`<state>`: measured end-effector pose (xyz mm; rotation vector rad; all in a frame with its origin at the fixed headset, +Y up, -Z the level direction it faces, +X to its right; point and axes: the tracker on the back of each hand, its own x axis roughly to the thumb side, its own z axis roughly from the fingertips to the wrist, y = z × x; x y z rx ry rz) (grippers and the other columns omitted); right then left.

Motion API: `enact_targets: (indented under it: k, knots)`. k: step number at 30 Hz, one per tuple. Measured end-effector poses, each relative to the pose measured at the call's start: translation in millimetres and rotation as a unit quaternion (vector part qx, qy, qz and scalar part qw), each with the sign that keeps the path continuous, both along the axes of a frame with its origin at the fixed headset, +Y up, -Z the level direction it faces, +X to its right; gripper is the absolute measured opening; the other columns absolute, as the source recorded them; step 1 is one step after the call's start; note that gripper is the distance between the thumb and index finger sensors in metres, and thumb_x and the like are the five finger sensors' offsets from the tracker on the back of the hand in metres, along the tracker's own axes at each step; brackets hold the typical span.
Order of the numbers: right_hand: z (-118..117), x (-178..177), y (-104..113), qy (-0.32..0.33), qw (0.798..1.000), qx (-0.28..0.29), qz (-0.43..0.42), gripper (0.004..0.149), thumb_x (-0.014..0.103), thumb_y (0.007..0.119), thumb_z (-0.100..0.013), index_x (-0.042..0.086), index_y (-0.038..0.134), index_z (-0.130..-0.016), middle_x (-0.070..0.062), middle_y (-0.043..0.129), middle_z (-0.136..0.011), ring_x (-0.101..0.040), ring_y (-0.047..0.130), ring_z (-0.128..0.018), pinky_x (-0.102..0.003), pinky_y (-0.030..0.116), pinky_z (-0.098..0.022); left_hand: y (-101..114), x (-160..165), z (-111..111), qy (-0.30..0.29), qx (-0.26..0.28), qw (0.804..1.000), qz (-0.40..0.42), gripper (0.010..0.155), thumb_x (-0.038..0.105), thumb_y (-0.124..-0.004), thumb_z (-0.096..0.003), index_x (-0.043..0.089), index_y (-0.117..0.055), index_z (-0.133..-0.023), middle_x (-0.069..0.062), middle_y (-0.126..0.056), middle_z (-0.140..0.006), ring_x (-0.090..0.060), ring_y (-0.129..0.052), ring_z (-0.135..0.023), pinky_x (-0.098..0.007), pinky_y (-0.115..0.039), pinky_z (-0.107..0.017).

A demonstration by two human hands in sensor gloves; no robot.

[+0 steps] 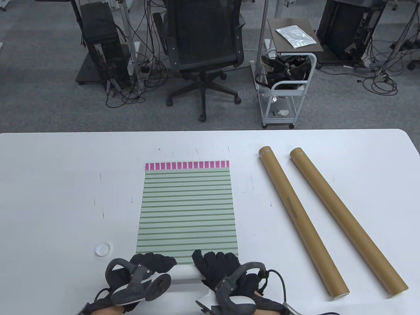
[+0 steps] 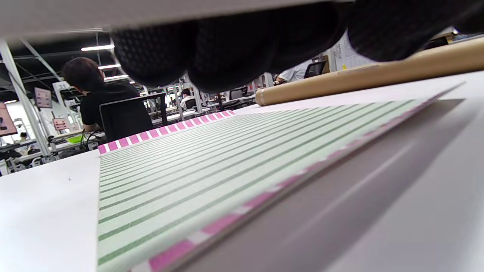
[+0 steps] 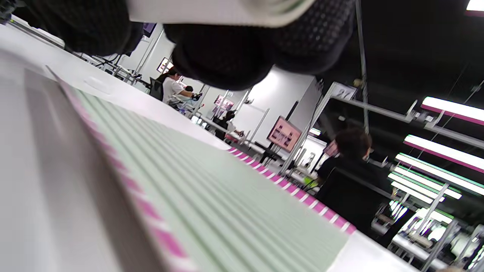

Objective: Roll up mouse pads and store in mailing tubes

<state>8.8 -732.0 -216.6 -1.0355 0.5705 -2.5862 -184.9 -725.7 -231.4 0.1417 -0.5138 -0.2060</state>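
A green-striped mouse pad (image 1: 187, 210) with a pink checked far edge lies flat in the middle of the white table (image 1: 49, 197). Its near end is curled up into a short white roll (image 1: 185, 274). My left hand (image 1: 154, 262) and right hand (image 1: 215, 264) both grip that roll with fingers curled over it, side by side. In both wrist views black gloved fingertips (image 2: 227, 45) (image 3: 223, 53) wrap the white underside above the flat pad (image 2: 211, 162) (image 3: 211, 204). Two brown mailing tubes (image 1: 302, 221) (image 1: 347, 218) lie diagonally to the right, one also showing as a tube (image 2: 359, 77).
A small white cap (image 1: 102, 249) lies left of my left hand. Beyond the table's far edge stand an office chair (image 1: 203, 42) and a white cart (image 1: 285, 88). People sit at other desks in the wrist views.
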Motion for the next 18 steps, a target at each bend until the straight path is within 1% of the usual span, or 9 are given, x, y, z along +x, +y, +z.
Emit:
enact_targets:
  k: [3, 6, 8, 9, 10, 11, 14, 15, 18]
  knots:
    - [-6, 2, -1, -0.005, 0.997, -0.068, -0.028, 0.062, 0.054, 0.077, -0.042, 0.024, 0.065, -0.095, 0.007, 0.089, -0.066, -0.011, 0.094, -0.040, -0.029, 0.083, -0.038, -2, 3, 3, -0.003, 0.024, 1.000, -0.009, 0.055, 0.058, -0.083, -0.0325, 0.039, -0.073, -0.083, 0.018, -0.093, -0.059, -0.005, -0.099, -0.050, -0.031, -0.088, -0.051]
    - [-14, 7, -3, -0.021, 0.982, -0.165, -0.085, 0.062, 0.054, 0.078, -0.041, 0.022, 0.068, -0.093, 0.007, 0.091, -0.063, -0.010, 0.095, -0.036, -0.029, 0.083, -0.036, -2, 7, 7, 0.012, 0.104, 0.993, -0.044, 0.055, 0.058, -0.083, -0.0338, 0.041, -0.071, -0.085, 0.019, -0.093, -0.065, -0.006, -0.100, -0.057, -0.030, -0.087, -0.055]
    - [-21, 10, -7, -0.030, 0.940, -0.302, -0.155, 0.062, 0.053, 0.079, -0.041, 0.020, 0.071, -0.092, 0.006, 0.092, -0.061, -0.011, 0.095, -0.034, -0.029, 0.083, -0.033, -1, 8, 12, 0.018, 0.155, 0.986, -0.058, 0.055, 0.057, -0.083, -0.0351, 0.042, -0.069, -0.086, 0.019, -0.092, -0.069, -0.007, -0.099, -0.064, -0.032, -0.085, -0.060]
    - [-23, 11, -8, -0.030, 0.929, -0.329, -0.168, 0.062, 0.052, 0.080, -0.041, 0.018, 0.071, -0.092, 0.005, 0.093, -0.061, -0.012, 0.095, -0.033, -0.030, 0.083, -0.033, -2, 8, 13, 0.017, 0.167, 0.984, -0.062, 0.055, 0.057, -0.083, -0.0353, 0.042, -0.068, -0.086, 0.020, -0.092, -0.070, -0.006, -0.099, -0.065, -0.032, -0.085, -0.061]
    - [-25, 12, -10, -0.031, 0.905, -0.378, -0.193, 0.062, 0.050, 0.081, -0.041, 0.017, 0.072, -0.092, 0.003, 0.093, -0.061, -0.014, 0.095, -0.033, -0.031, 0.083, -0.032, -1, 7, 14, 0.014, 0.174, 0.982, -0.072, 0.054, 0.058, -0.082, -0.0353, 0.042, -0.068, -0.085, 0.020, -0.091, -0.069, -0.005, -0.099, -0.065, -0.031, -0.085, -0.061]
    - [-27, 12, -11, -0.028, 0.898, -0.394, -0.196, 0.062, 0.049, 0.082, -0.041, 0.016, 0.072, -0.092, 0.001, 0.093, -0.061, -0.015, 0.094, -0.033, -0.032, 0.082, -0.032, -1, 7, 14, 0.011, 0.166, 0.984, -0.066, 0.053, 0.058, -0.082, -0.0353, 0.042, -0.069, -0.085, 0.020, -0.092, -0.068, -0.005, -0.099, -0.063, -0.031, -0.085, -0.060]
    - [-25, 11, -10, -0.023, 0.930, -0.333, -0.154, 0.064, 0.051, 0.079, -0.041, 0.018, 0.069, -0.095, 0.002, 0.091, -0.065, -0.015, 0.094, -0.038, -0.032, 0.082, -0.037, -4, 6, 13, 0.008, 0.160, 0.985, -0.065, 0.050, 0.057, -0.082, -0.0359, 0.042, -0.070, -0.082, 0.019, -0.092, -0.063, -0.005, -0.098, -0.057, -0.030, -0.085, -0.057]
    - [-26, 11, -10, -0.020, 0.935, -0.323, -0.146, 0.067, 0.053, 0.076, -0.041, 0.018, 0.066, -0.097, 0.002, 0.089, -0.069, -0.015, 0.094, -0.043, -0.033, 0.082, -0.039, -4, 5, 12, 0.008, 0.160, 0.985, -0.067, 0.050, 0.057, -0.082, -0.0362, 0.043, -0.070, -0.082, 0.019, -0.092, -0.063, -0.005, -0.098, -0.056, -0.030, -0.085, -0.057]
    - [-36, 22, 0, -0.014, 0.919, -0.359, -0.159, 0.080, 0.062, 0.062, -0.040, 0.016, 0.062, -0.104, -0.007, 0.083, -0.089, -0.027, 0.092, -0.066, -0.044, 0.078, -0.054, -2, -2, 8, 0.022, 0.157, 0.986, -0.060, 0.049, 0.057, -0.081, -0.0370, 0.044, -0.069, -0.082, 0.019, -0.091, -0.064, -0.005, -0.097, -0.057, -0.030, -0.084, -0.058]
